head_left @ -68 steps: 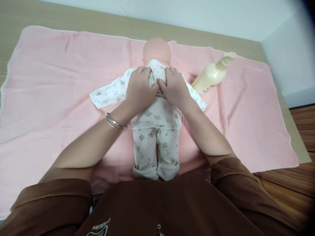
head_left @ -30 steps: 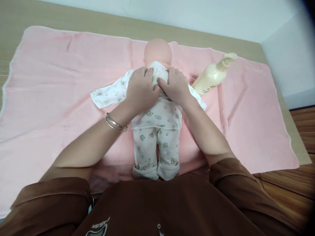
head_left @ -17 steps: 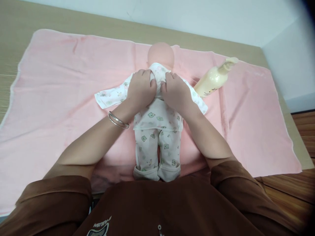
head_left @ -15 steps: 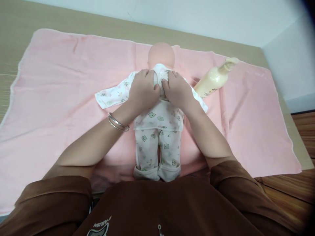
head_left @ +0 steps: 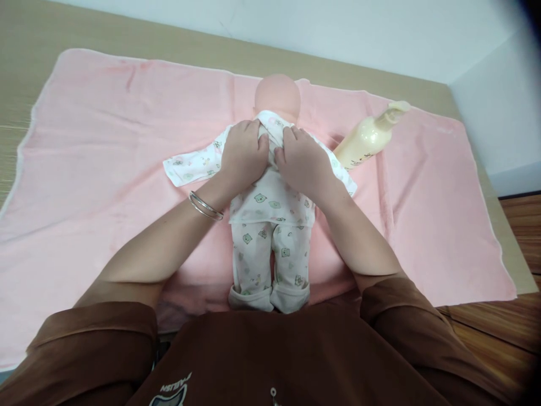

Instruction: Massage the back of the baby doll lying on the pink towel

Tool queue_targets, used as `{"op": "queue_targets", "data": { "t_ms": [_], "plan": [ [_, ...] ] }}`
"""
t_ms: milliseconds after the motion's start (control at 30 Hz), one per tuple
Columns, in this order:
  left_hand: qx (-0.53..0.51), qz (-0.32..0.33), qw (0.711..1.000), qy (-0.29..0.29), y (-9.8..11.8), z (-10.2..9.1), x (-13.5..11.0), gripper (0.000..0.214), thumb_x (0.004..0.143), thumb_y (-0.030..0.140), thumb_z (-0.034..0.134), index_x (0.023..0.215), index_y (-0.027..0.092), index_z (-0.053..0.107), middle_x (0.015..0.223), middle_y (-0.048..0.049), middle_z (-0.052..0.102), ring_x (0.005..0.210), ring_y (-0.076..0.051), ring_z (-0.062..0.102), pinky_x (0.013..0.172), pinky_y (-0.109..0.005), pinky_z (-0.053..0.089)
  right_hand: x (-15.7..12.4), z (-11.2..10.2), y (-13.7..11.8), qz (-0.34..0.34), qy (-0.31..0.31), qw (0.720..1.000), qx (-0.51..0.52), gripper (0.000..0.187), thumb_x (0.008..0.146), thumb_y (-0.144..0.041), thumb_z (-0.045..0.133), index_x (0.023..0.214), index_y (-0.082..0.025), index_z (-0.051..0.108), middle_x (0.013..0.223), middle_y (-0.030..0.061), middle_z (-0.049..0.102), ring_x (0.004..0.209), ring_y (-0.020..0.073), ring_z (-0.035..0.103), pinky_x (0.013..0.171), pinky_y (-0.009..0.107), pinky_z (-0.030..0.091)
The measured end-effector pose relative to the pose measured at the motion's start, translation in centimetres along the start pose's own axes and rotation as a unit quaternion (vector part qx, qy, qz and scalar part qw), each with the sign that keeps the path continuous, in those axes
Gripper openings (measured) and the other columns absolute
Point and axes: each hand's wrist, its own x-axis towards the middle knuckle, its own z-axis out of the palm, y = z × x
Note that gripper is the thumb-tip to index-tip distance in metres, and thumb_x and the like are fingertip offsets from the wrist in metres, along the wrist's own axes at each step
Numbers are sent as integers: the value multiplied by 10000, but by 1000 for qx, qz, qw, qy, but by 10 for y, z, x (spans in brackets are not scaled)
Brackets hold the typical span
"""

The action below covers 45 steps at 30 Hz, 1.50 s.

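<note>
A baby doll lies lengthwise in front of me, its bald head at the far end and no face showing. It wears a white baby shirt with small animal prints, and the sleeves spread out to both sides. My left hand is closed on the shirt's upper part at the left shoulder. At the other shoulder my right hand has its fingers curled on the same cloth. Both thumbs point inward over the creased middle, and the fingertips are partly hidden. Matching baby trousers cover the legs.
Under the doll a pink blanket is spread over a wooden table. A cream pump bottle lies tilted close to the right sleeve. A white wall rises behind the table.
Both hands have shifted slightly down the shirt, towards me. The cloth below the collar lies flatter, with more of its print showing. Doll and bottle stay in place.
</note>
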Motion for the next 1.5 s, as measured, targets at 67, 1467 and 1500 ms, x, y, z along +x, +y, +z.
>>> {"op": "queue_targets", "data": {
  "t_ms": [67, 1467, 1500],
  "plan": [
    [6, 20, 1000, 7, 5, 2, -8, 177, 1061, 320, 498, 1147, 222, 618, 1200, -172, 680, 1291, -408, 612, 1197, -577, 452, 10, -4, 10, 33, -15, 999, 9, 522, 1125, -319, 246, 1324, -26, 630, 1371, 251, 681, 1392, 386, 612, 1226, 589, 478],
    [56, -87, 995, -2, 11, 0, -2, 136, 1002, 261, 595, 1128, 224, 626, 1234, -162, 672, 1283, -415, 606, 1171, -565, 452, 29, 15, 21, 104, 19, 994, 28, 498, 1113, -538, 350, 1233, -110, 576, 1306, 205, 656, 1321, 402, 603, 1166, 620, 454],
    [55, -87, 995, 0, 10, 1, -2, 118, 1003, 258, 598, 1115, 224, 619, 1229, -161, 670, 1278, -414, 606, 1166, -563, 454, 29, 16, 21, 105, 19, 994, 30, 496, 1112, -544, 351, 1230, -116, 572, 1306, 202, 654, 1321, 401, 601, 1169, 621, 450]
  ]
}}
